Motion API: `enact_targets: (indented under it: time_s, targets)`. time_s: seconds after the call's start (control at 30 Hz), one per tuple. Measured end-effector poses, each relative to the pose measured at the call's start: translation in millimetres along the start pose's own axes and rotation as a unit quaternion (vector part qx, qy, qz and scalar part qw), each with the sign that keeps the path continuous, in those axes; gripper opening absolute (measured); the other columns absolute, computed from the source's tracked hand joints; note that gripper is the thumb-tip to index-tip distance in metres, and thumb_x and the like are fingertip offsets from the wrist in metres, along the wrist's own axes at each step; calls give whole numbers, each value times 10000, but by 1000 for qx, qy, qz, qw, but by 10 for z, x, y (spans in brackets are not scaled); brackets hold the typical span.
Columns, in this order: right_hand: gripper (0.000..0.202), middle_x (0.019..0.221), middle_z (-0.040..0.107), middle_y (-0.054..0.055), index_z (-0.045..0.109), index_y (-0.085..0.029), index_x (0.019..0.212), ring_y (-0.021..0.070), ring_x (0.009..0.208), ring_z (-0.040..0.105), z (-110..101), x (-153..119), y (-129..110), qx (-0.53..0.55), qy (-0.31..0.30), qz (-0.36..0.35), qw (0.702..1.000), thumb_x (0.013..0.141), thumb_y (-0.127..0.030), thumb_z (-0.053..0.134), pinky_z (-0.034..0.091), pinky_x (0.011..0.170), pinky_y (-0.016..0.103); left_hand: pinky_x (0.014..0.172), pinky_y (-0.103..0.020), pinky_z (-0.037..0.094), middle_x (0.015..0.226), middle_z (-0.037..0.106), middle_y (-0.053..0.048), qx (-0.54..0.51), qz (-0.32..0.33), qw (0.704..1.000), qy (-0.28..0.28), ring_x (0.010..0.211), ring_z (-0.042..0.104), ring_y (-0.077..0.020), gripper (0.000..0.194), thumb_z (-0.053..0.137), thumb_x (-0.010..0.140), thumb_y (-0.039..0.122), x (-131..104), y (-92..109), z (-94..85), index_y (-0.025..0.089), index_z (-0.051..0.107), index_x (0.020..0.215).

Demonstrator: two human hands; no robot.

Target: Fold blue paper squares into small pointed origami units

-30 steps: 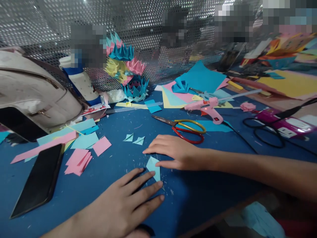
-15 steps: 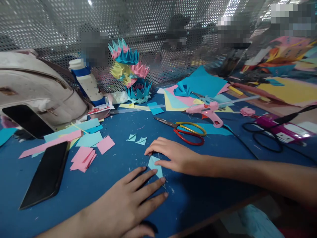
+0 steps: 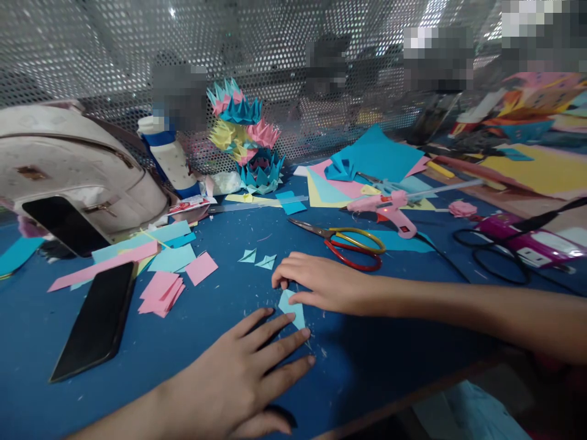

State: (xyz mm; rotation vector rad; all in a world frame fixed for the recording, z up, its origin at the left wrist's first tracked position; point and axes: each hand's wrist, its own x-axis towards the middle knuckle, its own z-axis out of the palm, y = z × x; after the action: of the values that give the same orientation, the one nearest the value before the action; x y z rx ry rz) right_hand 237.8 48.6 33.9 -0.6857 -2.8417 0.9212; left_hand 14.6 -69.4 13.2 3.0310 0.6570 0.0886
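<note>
A small folded light-blue paper (image 3: 293, 310) lies on the blue table between my hands. My left hand (image 3: 247, 373) is spread flat, palm down, its middle fingertips resting on the paper's lower edge. From the right comes my right hand (image 3: 321, 282), its fingers curled together and its thumb touching the paper's upper right side. What lies under the curled fingertips is hidden. Two small folded light-blue pieces (image 3: 257, 259) sit just beyond my hands.
Scissors (image 3: 343, 237) and a pink glue gun (image 3: 394, 211) lie behind my right hand. Pink paper squares (image 3: 161, 293), a black phone (image 3: 94, 321), a bag (image 3: 77, 165) and a bottle (image 3: 172, 159) are on the left. A stacked paper flower model (image 3: 259, 168) stands at the back.
The view has shifted slightly, so the table items appear a little further right. Both hands stay at the paper; my right fingers look a bit more curled.
</note>
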Motion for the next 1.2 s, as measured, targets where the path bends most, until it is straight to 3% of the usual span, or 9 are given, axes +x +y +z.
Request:
enact_targets:
  time_s: [0.3,0.47,0.63,0.9,1.2]
  targets:
    - [234,920,619,-1,608,-181,1040,139,858,567,-71,84,-84,36,-26,17,999,852,-48,650,396,713,240,1188,-510,297,1610,334,-77,-13,-2,1000,1,1462,349,-327,667,342,1035,602,-12,-4,-2,196,304,1563]
    - [223,1043,626,29,624,-162,1022,98,765,585,-19,58,1,91,-1,27,995,825,-67,664,426,656,214,1191,-512,284,1624,303,-66,-5,-3,1000,-16,1471,332,-323,665,298,1046,599,-2,-9,-6,200,267,1576]
    - [201,930,642,18,643,-161,1014,119,784,580,-30,37,37,76,4,39,996,829,-105,699,426,677,220,1188,-497,293,1602,355,-57,-11,-4,1000,-9,1450,369,-314,654,314,1044,597,15,-20,-36,203,299,1565]
    - [216,976,646,16,623,-179,1004,146,893,584,-82,99,-9,34,-14,22,999,829,-71,690,409,733,241,1197,-485,288,1568,419,-65,-33,-8,999,19,1436,395,-296,621,362,1042,571,12,-19,-36,201,355,1541]
    - [191,928,660,3,633,-185,1001,146,881,602,-145,158,-35,19,-41,37,998,845,-84,676,384,701,228,1199,-497,284,1603,354,-69,-35,-9,999,4,1470,337,-309,644,347,1039,586,-4,-21,-7,203,318,1557]
